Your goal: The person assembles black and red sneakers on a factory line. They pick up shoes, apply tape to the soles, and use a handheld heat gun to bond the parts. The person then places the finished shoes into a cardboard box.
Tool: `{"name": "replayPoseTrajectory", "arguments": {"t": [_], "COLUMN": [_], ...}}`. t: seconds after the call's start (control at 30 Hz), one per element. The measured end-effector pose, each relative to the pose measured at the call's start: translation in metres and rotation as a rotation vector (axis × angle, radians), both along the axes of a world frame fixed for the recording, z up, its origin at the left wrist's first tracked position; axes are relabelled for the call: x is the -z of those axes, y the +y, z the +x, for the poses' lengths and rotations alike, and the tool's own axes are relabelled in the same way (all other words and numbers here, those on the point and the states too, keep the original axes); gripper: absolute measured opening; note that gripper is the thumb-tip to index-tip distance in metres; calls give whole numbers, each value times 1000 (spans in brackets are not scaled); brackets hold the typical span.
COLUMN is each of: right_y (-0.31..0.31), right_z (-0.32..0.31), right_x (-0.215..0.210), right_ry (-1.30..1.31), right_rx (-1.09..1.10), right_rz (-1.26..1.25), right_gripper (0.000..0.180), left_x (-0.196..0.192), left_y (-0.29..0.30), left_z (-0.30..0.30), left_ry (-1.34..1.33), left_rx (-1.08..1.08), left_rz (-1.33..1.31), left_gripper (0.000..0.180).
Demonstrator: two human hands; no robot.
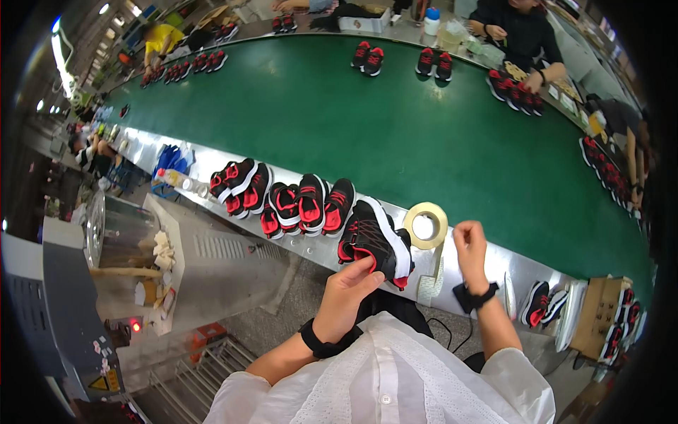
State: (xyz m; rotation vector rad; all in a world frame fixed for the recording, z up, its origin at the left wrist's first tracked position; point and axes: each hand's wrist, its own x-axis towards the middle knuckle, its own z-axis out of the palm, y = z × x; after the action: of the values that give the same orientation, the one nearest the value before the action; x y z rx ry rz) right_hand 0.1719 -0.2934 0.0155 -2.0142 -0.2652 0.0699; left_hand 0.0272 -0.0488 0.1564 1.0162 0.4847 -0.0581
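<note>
Over the metal ledge (pixel 505 264), the left hand (pixel 345 295) has thumb and fingers clamped on the collar of a tilted black-and-red shoe (pixel 376 237), while the right hand (pixel 470 247), fingers curled together, hovers near a tape roll (pixel 442 226) beside the green belt (pixel 318 106).

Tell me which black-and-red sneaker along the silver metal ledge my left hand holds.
The black-and-red sneaker nearest the cream tape roll, its white sole turned rightward. Your left hand grips it; the sneakers to its left sit untouched.
</note>
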Motion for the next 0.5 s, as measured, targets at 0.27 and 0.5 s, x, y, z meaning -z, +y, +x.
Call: {"name": "replayPoseTrajectory", "arguments": {"t": [0.27, 0.5], "right_y": [77, 59], "right_z": [-90, -123], "right_x": [-154, -160], "right_ry": [-97, 178], "right_rx": [-277, -464], "right_rz": [66, 287], "right_gripper": [78, 78], "left_x": [-17, -83], "left_y": [7, 50], "left_z": [-1, 33], "left_ry": [14, -839], "left_rx": [523, 973], "left_rz": [-9, 1137], "left_gripper": [34, 58]}}
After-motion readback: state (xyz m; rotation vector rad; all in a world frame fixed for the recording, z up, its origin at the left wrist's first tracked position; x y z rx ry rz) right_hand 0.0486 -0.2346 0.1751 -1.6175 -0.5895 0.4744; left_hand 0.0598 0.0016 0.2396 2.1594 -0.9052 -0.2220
